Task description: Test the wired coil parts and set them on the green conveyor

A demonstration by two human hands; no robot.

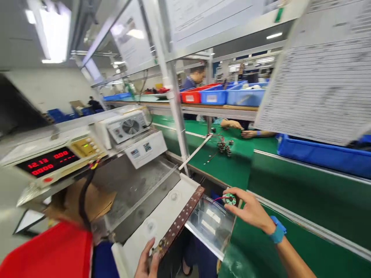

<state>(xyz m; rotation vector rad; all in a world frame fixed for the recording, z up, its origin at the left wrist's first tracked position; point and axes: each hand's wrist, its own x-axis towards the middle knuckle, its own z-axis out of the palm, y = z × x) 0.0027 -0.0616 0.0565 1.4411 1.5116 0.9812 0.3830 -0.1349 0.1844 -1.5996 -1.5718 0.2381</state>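
My right hand (249, 208) pinches a small round part with a green face (230, 199) between thumb and fingers. A red wire runs left from it. The part is held above a clear plastic sheet (213, 220) at the edge of the green bench. At the bottom, my left hand (147, 260) has its thumb and fingers closed around something small near the end of a brown strip with rows of metal studs (182, 216). What it grips is partly hidden by the fingers. Beside the strip runs a white panel (162, 212).
A meter with red digits (48, 162) and a grey box with a fan (127, 125) stand left. A red bin (49, 251) is in front. Small wired parts (223, 146) lie on the green bench, near a co-worker's hands (234, 125). A metal post (175, 104) rises between.
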